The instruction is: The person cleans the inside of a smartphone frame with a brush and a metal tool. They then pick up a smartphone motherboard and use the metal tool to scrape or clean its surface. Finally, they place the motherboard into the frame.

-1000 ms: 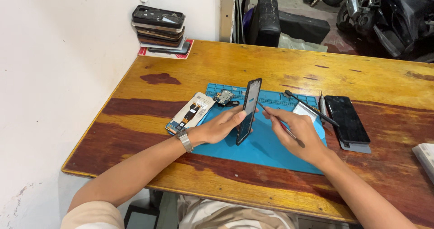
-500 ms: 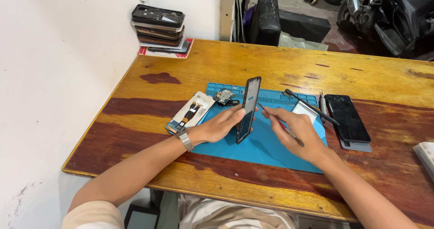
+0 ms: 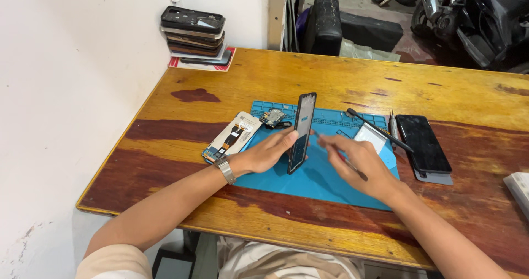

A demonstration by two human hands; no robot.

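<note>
Before you stands a worn wooden table [image 3: 330,80] carrying a blue rubber work mat [image 3: 319,180], a stack of old phones [image 3: 194,34], a black flat phone [image 3: 423,144] and an opened white phone panel [image 3: 231,137].

White device [image 3: 521,186] — cut off at right edge.

A white wall [image 3: 71,91] flanks the worn wooden table [image 3: 308,75] — dark scooter [image 3: 474,20] parked beyond.

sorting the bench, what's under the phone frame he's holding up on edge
The phone frame stands on the blue repair mat, steadied by the left hand. Its bottom edge hides the mat right beneath it; nothing else shows there.
</note>
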